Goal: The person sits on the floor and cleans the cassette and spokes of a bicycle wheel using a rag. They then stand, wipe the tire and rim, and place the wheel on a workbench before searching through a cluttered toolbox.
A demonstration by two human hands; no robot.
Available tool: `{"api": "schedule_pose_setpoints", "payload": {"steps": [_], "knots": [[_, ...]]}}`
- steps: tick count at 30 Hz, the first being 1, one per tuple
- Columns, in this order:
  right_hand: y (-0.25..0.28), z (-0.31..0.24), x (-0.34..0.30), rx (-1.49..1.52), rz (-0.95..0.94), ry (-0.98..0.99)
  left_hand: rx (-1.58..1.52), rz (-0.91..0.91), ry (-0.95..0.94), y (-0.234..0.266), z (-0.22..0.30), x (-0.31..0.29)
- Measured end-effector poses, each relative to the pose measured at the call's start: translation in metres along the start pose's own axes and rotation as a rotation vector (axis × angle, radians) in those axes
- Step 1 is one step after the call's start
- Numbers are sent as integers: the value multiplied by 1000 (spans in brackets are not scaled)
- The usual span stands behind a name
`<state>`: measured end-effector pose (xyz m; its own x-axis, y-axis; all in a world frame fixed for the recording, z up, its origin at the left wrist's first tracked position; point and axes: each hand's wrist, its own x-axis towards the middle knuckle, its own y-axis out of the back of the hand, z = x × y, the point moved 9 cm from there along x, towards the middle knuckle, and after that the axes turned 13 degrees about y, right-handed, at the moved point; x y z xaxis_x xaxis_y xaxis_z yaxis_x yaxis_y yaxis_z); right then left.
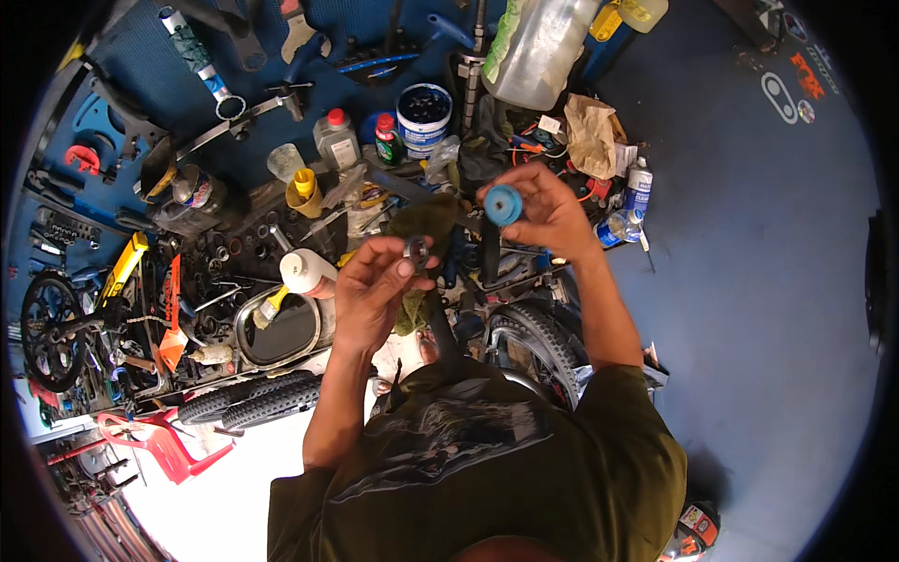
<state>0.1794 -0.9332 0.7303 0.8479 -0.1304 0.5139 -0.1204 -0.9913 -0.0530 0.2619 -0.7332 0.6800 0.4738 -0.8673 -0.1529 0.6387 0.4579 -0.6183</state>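
Observation:
My left hand [368, 290] is raised over the cluttered bench, thumb and fingers pinching a small dark metal ring [416, 251]. To its right, a little farther away, my right hand [554, 214] grips a round blue cap-like piece [504, 204] with a dark hole in its middle. The two pieces are apart. Just beyond my left hand lies an olive-green rag [433, 215]. A white bottle [304, 272] lies close to the left of that hand.
A metal tray of dark liquid [279, 345] with a yellow-handled brush [271, 307] sits left. Behind are a blue-and-white tub [423, 133] and a grey red-capped bottle [337, 142]. Tools hang on the blue wall [361, 33]. Bicycle tyres [538, 335] stand below the bench.

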Motion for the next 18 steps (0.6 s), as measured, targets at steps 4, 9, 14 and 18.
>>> {"api": "schedule_pose_setpoints", "payload": {"steps": [4, 9, 14, 18], "knots": [[-55, -22, 2, -475, -91, 9, 16, -8, -31, -5, 14, -5], [-121, -59, 20, -888, -234, 270, -15, -35, -67, 2, 21, -22], [-141, -57, 18, -940, -229, 260, 23, 35, -62, 18, 21, -37], [-142, -47, 11, -906, -210, 224, 23, 21, -52, 21, 18, -40]]}}
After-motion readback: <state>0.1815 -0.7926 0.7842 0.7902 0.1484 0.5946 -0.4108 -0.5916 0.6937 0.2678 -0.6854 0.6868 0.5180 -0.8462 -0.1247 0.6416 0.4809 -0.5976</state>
